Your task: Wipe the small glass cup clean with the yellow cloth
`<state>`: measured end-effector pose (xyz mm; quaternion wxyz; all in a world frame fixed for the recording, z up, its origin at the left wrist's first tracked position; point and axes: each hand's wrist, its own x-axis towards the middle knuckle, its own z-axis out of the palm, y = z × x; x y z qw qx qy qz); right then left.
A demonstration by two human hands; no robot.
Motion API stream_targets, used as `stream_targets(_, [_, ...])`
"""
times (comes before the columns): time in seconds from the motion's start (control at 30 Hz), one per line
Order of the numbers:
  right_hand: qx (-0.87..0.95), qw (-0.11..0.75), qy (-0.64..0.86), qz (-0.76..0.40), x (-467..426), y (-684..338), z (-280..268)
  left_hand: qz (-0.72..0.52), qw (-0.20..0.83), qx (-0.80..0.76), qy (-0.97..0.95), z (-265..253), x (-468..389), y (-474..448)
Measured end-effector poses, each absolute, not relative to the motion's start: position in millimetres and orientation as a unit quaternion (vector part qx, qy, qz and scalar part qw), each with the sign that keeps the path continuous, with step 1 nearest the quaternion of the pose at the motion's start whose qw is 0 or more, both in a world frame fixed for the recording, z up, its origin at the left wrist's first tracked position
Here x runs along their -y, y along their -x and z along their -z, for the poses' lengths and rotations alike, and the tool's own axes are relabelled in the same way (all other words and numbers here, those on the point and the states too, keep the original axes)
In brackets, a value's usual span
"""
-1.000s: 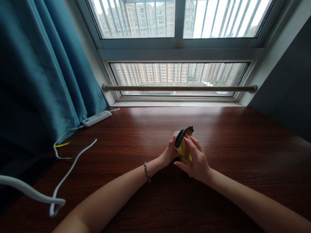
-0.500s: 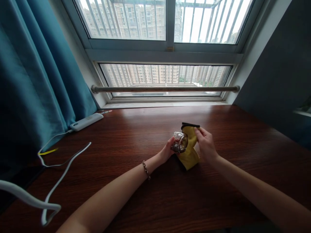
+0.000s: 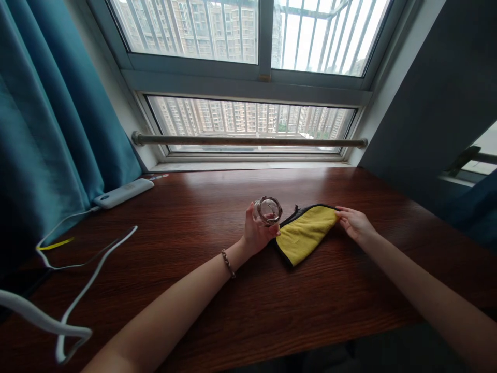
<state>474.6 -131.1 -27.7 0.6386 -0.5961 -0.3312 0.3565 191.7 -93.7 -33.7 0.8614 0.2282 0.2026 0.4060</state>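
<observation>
My left hand [image 3: 259, 231] is closed around a clear glass cup [image 3: 268, 210], holding it tilted above the table so that its round rim faces me. Just to the right is a yellow cloth [image 3: 308, 233] with a black edge and a dark underside. A corner of this cloth is pinched between the thumb and fingers of my right hand [image 3: 355, 223]. The cloth spreads out between both hands, its left end close beside the glass; whether my left fingers touch it I cannot tell.
The brown wooden table [image 3: 202, 311] runs up to a window with a metal rail [image 3: 248, 140]. At left lie a white power strip [image 3: 124, 193], a white cable [image 3: 97, 274] and a yellow strip [image 3: 56, 244], beside a blue curtain [image 3: 66, 114]. A dark wall [image 3: 419, 103] stands at right.
My right hand has moved right, drawing the cloth away from the glass and spreading it. My left hand has shifted left with the glass. The view has turned slightly.
</observation>
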Motion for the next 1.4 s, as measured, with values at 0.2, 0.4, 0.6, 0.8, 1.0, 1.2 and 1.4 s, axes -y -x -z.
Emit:
stream_targets(0.2, [0.598,0.567,0.521,-0.221,162.8,-409.3,-8.1,-0.453,0.843,-0.195,-0.217,37.6,84.8,-186.6])
stream_targets(0.4, [0.831,0.355,0.400,-0.154,210.9,-360.5,21.9,-0.475,0.830,-0.200,-0.212,40.1,84.0,-188.2])
stream_targets(0.6, [0.875,0.276,0.389,-0.079,212.2,-360.4,41.8,-0.481,0.827,-0.205,-0.207,41.2,82.6,-189.6])
stream_targets(0.8, [0.889,0.237,0.391,-0.032,215.1,-356.3,32.6,-0.487,0.823,-0.217,-0.197,38.6,85.0,-190.2])
stream_targets(1.0, [0.853,0.208,0.478,0.002,192.1,-345.8,26.4,-0.503,0.816,-0.218,-0.185,28.0,85.9,-187.5])
stream_targets(1.2, [0.859,0.129,0.495,-0.006,180.0,-335.8,43.0,-0.522,0.806,-0.225,-0.169,19.1,82.6,-182.2])
stream_targets(1.4, [0.841,0.108,0.530,0.000,211.7,-335.1,12.8,-0.515,0.809,-0.239,-0.151,23.0,80.3,-184.4])
